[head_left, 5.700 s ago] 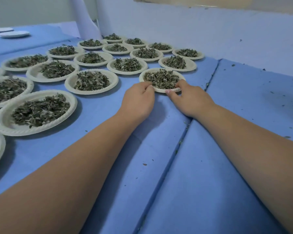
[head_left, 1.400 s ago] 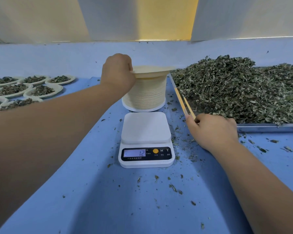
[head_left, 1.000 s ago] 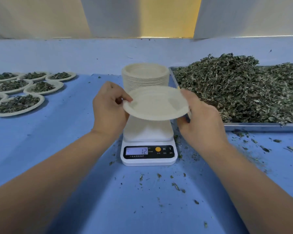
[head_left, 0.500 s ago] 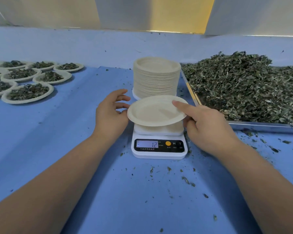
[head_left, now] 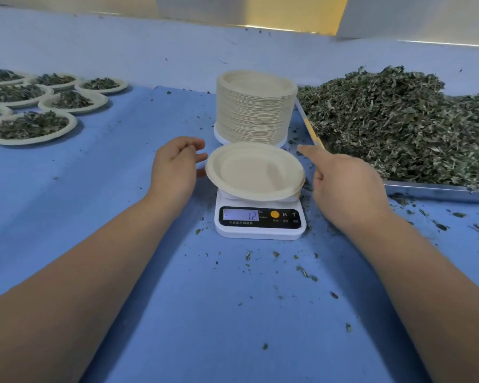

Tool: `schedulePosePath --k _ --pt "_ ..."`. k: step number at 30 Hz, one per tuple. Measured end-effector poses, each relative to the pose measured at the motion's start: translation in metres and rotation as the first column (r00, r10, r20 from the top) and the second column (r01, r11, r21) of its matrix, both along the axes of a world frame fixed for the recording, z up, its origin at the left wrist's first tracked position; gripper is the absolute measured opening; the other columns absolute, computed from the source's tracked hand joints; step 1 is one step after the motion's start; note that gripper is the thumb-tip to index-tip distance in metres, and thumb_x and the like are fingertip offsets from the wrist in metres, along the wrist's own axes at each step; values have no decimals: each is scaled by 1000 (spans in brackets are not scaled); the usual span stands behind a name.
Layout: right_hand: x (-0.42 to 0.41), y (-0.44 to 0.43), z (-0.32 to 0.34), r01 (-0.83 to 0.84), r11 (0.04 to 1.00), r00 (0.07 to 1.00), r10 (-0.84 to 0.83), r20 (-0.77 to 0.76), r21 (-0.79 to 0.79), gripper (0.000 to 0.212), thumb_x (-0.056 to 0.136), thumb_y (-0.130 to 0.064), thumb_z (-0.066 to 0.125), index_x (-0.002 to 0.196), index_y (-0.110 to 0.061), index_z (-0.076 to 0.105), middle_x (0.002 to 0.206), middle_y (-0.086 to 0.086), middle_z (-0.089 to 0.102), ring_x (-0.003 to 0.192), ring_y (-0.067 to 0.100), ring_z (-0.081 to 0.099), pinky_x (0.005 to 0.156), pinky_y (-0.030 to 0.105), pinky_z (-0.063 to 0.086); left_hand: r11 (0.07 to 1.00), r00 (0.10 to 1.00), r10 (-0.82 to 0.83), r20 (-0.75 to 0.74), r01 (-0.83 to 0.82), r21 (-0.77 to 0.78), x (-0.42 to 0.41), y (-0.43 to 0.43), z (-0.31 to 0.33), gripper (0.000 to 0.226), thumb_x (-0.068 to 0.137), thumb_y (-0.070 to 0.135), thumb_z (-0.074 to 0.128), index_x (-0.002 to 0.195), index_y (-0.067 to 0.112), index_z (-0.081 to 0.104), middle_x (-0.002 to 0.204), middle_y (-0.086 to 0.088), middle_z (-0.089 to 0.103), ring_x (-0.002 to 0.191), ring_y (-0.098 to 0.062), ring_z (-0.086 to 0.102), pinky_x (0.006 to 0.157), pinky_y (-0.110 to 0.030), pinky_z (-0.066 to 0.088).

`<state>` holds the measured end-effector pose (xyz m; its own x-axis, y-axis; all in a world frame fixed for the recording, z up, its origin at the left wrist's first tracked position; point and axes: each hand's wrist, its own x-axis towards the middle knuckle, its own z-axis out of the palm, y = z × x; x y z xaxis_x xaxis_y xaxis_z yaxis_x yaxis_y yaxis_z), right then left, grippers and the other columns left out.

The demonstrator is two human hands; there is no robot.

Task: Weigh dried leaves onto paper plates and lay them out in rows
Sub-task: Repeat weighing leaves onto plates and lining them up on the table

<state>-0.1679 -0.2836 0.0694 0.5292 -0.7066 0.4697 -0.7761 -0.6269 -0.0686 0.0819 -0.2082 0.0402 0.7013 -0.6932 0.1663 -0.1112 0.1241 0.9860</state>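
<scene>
Blue tabletop, near part: scattered leaf crumbs. Scale at centre, display reads 12. One empty plate sits on its platform. Left hand just beside the plate's left rim, fingers loosely curled, holding nothing. Right hand just beside the right rim, forefinger straight, holding nothing. Behind scale: plate stack. Right: tray heaped with dried leaves. Far left: filled plates in rows.
</scene>
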Motion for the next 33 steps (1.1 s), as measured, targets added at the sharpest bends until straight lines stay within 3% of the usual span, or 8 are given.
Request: schedulePosePath --k 3,5,10,15,20,23,29,33 --pt "2 0 0 9 1000 1000 -9 21 5 64 91 2 51 149 -27 48 67 4 44 59 30 46 54 33 38 1000 998 -26 -59 27 9 -9 -1 2 28 104 23 42 107 23 69 121 10 68 107 -3 68 76 -25 56" --pt "3 1 1 6 1000 999 -6 37 6 64 91 2 50 148 -27 49 74 8 52 65 33 52 57 36 44 997 990 -76 -118 79 18 -13 -2 3 26 102 37 43 109 32 68 124 18 64 113 3 63 96 -31 54" --pt "2 3 0 0 1000 998 -2 56 29 64 91 1 47 147 -28 50 87 11 61 76 35 58 68 43 54 981 973 -194 -128 196 3 -18 0 4 29 102 57 35 118 45 56 147 21 49 134 1 49 122 -39 33" --pt "1 3 0 7 999 1000 -8 22 37 68 85 5 48 145 -27 51 88 9 62 79 33 58 72 44 55 971 966 -229 -118 235 36 -20 2 7 37 94 62 36 118 44 57 156 17 43 129 -1 50 121 -40 33" --pt "2 5 0 16 1000 1000 -16 17 10 54 78 7 49 124 -19 59 85 6 62 78 32 57 70 44 55 975 975 -198 -99 206 85 -19 2 7 76 78 67 40 144 31 54 154 14 47 138 -4 46 122 -42 31" --pt "1 6 -1 7 1000 999 -7 42 6 55 76 9 49 122 -17 61 83 5 62 77 31 57 68 43 55 977 980 -180 -83 188 101 -19 3 7 89 66 73 45 143 31 55 148 12 52 135 -5 48 120 -42 34" --pt "0 3 -3 -11 1000 997 9 79 27 62 75 9 49 128 -21 61 83 2 63 77 28 57 69 42 55 977 983 -171 -66 178 120 -19 4 6 83 59 76 42 125 31 64 137 10 61 128 -11 56 116 -45 39" --pt "-1 3 -4 -17 999 996 13 84 39 64 77 8 50 133 -23 59 85 2 64 78 29 58 70 42 55 975 980 -197 -36 199 95 -20 3 7 54 67 66 42 94 22 57 102 5 60 95 -15 54 103 -49 47"
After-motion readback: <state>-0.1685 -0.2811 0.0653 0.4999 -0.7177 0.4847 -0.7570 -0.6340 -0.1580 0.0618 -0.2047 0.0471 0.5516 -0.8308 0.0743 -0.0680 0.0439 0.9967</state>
